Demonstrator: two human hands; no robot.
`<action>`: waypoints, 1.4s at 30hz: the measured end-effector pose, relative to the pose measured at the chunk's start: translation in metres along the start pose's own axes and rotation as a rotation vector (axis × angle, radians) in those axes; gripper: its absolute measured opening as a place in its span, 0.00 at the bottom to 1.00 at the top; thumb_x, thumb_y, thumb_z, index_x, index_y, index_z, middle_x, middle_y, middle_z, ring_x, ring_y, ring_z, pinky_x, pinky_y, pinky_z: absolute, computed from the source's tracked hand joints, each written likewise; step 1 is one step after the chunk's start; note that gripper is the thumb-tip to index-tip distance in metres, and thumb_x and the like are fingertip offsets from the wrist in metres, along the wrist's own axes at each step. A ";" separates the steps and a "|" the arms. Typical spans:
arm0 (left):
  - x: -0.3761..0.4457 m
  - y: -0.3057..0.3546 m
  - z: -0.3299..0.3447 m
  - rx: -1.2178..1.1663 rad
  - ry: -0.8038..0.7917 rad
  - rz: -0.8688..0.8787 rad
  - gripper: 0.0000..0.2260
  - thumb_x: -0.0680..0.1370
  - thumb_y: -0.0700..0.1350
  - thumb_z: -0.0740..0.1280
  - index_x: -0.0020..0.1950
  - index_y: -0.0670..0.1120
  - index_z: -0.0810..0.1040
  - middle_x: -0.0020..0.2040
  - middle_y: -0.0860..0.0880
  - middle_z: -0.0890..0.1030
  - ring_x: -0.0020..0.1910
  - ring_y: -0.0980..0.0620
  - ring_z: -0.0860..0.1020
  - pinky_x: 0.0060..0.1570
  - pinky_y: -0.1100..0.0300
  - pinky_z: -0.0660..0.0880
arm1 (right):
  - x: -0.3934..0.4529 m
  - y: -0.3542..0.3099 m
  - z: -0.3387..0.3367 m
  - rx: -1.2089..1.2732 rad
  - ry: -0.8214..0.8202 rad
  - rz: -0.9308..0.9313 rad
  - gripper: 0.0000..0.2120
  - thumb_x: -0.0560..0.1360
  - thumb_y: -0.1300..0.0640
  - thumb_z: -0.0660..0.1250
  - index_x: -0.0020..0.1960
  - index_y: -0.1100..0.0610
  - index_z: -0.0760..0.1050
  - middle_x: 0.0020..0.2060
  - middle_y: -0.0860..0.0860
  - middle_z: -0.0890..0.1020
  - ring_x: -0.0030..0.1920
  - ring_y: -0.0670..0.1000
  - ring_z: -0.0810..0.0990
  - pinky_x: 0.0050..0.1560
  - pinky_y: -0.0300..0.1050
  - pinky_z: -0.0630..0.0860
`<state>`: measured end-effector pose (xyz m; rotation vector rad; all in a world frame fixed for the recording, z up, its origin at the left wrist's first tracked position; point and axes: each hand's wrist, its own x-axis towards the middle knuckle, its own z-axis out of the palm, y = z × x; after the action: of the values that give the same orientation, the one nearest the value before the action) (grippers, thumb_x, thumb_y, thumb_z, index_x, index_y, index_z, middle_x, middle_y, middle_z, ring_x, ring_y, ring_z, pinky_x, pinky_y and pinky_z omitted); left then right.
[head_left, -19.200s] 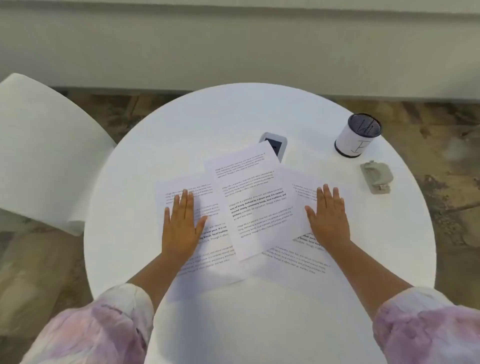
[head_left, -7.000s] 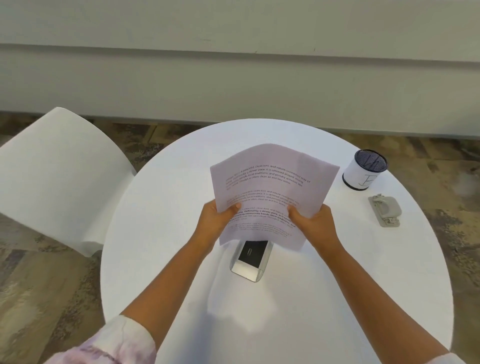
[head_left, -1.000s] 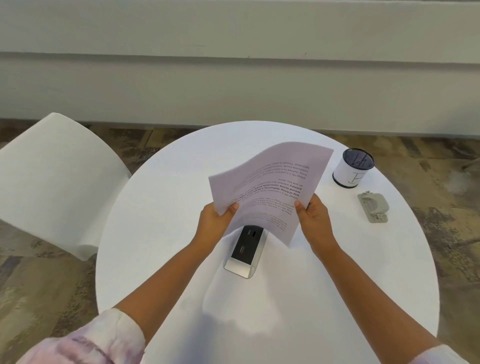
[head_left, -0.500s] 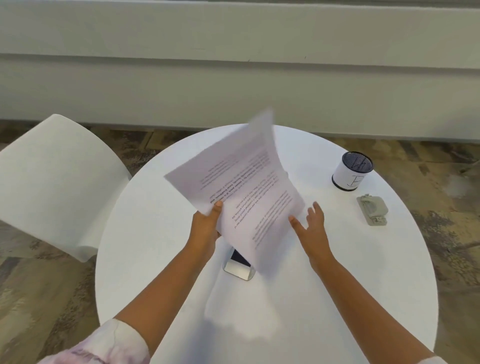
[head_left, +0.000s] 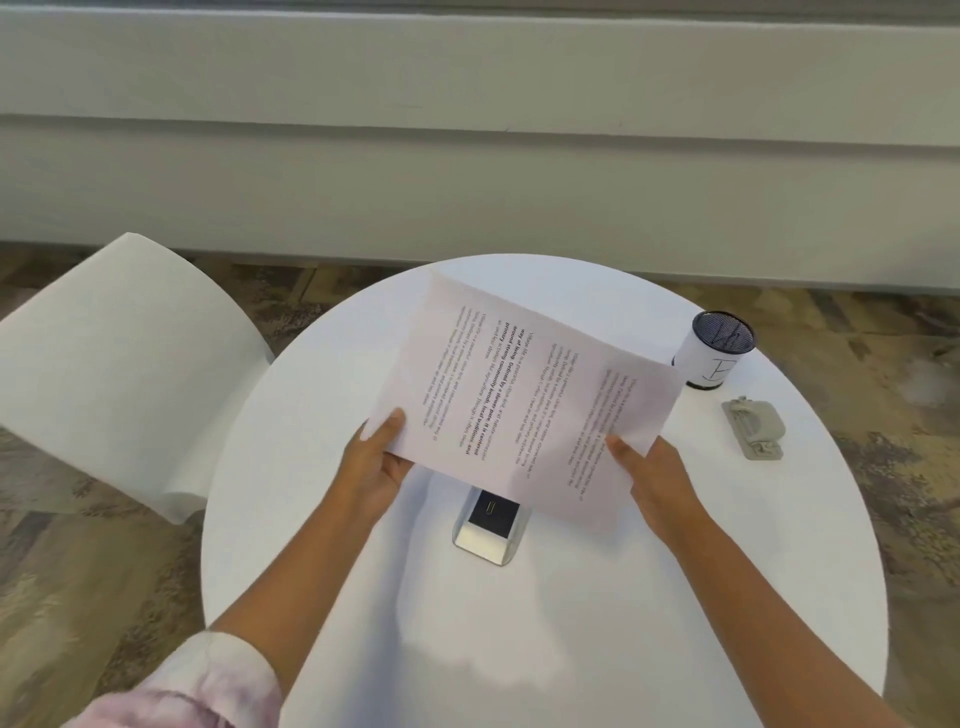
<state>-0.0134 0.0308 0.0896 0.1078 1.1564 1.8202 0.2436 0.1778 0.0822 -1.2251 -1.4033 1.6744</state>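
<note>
I hold a stack of printed paper sheets (head_left: 519, 400) in the air above the round white table (head_left: 571, 623), turned so the text lines run sideways. My left hand (head_left: 376, 467) pinches the stack's lower left corner, thumb on top. My right hand (head_left: 657, 478) grips the stack's near right edge, thumb on the page. Under the sheets lies a small silver tray with a dark inside (head_left: 488, 525); a paper clip (head_left: 489, 507) rests in it, and the tray's far end is hidden by the paper.
A white pen cup with a dark mesh rim (head_left: 714, 356) stands at the table's right, partly behind the paper. A grey hole punch (head_left: 753, 426) lies near the right edge. A white chair (head_left: 119, 364) stands to the left; a pale wall runs behind.
The stack has been rotated a quarter turn in the air. My right hand, open and off the paper half a second ago, now grips its right edge again; my left kept its hold.
</note>
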 end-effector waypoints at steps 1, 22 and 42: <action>0.003 0.006 -0.005 0.070 -0.018 -0.002 0.11 0.78 0.41 0.62 0.58 0.45 0.77 0.50 0.50 0.85 0.49 0.53 0.83 0.44 0.59 0.81 | 0.000 0.000 -0.005 -0.040 -0.013 -0.020 0.14 0.77 0.58 0.64 0.62 0.55 0.74 0.56 0.54 0.81 0.46 0.45 0.82 0.42 0.38 0.77; 0.002 -0.021 -0.002 0.681 -0.026 0.044 0.13 0.73 0.43 0.70 0.56 0.50 0.74 0.54 0.44 0.80 0.53 0.43 0.79 0.54 0.46 0.76 | -0.010 0.014 -0.001 -0.167 -0.050 -0.125 0.08 0.77 0.58 0.63 0.50 0.44 0.74 0.46 0.46 0.82 0.47 0.44 0.80 0.38 0.29 0.77; -0.003 -0.008 0.013 0.541 0.008 0.102 0.09 0.77 0.41 0.64 0.56 0.50 0.75 0.53 0.48 0.81 0.54 0.47 0.79 0.52 0.49 0.76 | -0.001 0.029 -0.005 -0.442 0.099 -0.065 0.31 0.76 0.56 0.65 0.74 0.55 0.55 0.72 0.51 0.63 0.72 0.51 0.61 0.67 0.43 0.60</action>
<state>0.0000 0.0378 0.0916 0.4782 1.6483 1.5492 0.2517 0.1715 0.0544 -1.4570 -1.7882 1.2769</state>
